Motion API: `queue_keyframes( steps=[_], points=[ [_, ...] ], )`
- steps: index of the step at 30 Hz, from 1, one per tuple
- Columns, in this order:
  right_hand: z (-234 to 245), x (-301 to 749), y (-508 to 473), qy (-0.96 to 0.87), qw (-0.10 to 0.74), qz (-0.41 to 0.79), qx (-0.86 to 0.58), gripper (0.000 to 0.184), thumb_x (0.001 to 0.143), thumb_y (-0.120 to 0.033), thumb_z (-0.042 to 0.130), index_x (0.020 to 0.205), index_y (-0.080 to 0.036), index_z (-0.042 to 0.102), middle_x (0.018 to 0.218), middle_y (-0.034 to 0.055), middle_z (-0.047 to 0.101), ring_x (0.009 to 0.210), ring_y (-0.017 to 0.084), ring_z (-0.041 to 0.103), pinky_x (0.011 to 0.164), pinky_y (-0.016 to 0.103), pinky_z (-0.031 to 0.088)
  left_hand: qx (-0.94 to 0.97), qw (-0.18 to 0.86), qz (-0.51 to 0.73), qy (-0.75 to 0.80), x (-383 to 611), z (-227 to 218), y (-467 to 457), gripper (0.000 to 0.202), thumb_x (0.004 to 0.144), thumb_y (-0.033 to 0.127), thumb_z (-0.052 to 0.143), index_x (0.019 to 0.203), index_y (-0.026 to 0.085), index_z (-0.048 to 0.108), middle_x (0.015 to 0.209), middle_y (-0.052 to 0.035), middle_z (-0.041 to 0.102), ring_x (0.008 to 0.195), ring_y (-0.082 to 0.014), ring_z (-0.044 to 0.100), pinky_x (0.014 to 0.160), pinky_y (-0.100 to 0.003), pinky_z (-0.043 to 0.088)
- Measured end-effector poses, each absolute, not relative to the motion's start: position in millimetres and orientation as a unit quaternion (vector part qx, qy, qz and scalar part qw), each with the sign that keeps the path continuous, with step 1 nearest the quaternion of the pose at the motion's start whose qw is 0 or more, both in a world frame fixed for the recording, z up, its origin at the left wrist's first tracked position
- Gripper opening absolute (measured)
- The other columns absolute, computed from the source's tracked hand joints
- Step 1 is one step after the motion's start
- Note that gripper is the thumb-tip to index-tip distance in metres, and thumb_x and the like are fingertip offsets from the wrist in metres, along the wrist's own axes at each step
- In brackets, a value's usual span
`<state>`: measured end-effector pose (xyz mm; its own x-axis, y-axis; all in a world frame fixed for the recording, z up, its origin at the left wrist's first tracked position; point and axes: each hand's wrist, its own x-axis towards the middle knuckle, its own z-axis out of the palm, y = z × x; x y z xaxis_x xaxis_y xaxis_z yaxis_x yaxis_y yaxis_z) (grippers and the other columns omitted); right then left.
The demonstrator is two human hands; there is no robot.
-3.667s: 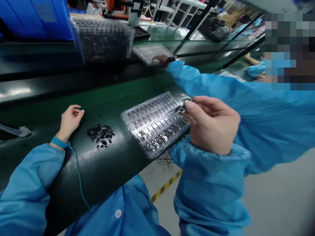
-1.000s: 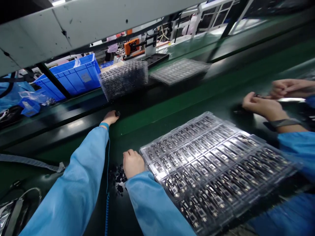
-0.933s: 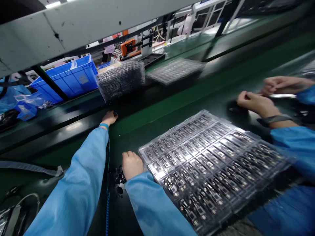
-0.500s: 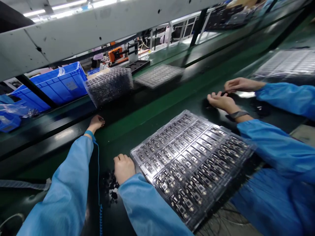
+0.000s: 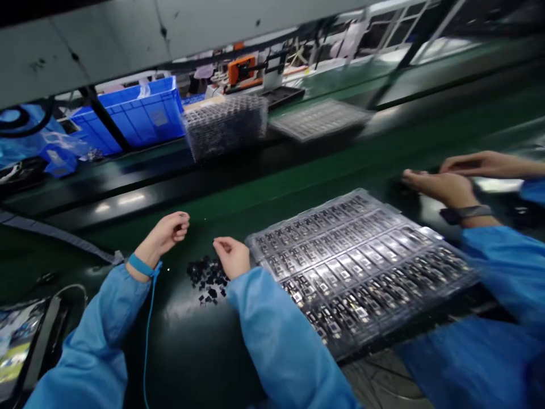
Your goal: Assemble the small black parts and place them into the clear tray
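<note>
My left hand (image 5: 166,234) is raised over the dark green belt, its fingers curled closed, with a tiny dark bit showing at the fingertips. A blue wrist strap with a cord circles that wrist. To its right, my right hand (image 5: 234,258) pinches what looks like a small black piece (image 5: 214,241) between thumb and finger. Just below and left of the right hand lies a loose pile of small black pieces (image 5: 207,278). Beside the right hand and sleeve rests a clear plastic tray (image 5: 300,227) holding rows of small circuit boards.
A co-worker's hands (image 5: 455,184) work beyond the tray at right. Across the belt stand a blue bin (image 5: 136,119), a stack of clear trays (image 5: 225,128) and a single flat tray (image 5: 321,119). A metal beam (image 5: 128,42) crosses overhead.
The view has shifted. My left hand has drawn back nearer to me and the black pile. My right hand has turned, its pinched fingertips now showing beside the pile.
</note>
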<state>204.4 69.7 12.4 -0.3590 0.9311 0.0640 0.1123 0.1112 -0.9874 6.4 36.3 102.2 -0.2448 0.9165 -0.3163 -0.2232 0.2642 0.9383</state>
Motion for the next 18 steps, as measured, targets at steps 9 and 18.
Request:
queue_keyframes(
  steps=[9,18],
  points=[
    [17.7,193.9,66.8,-0.326,0.396,0.814,-0.271,0.036,0.060,-0.037,0.089,0.086,-0.016,0.076,0.074,0.0039,0.074,0.057,0.011,0.061,0.056,0.023,0.051,0.393,0.477,0.475,0.627,51.5,76.3,13.2,0.036,0.071,0.042,0.079,0.091,0.014,0.069,0.058,0.0053,0.047,0.045,-0.0039,0.033,0.042,-0.020,0.019],
    [17.4,191.9,65.2,-0.328,0.387,0.816,-0.277,0.036,0.057,-0.037,0.091,0.084,-0.018,0.076,0.068,0.0014,0.072,0.057,0.012,0.063,0.055,0.024,0.054,0.447,0.432,0.433,0.653,45.1,72.2,12.2,0.030,0.074,0.041,0.074,0.084,0.013,0.074,0.062,-0.0006,0.061,0.051,-0.0072,0.043,0.048,-0.021,0.028]
  ],
)
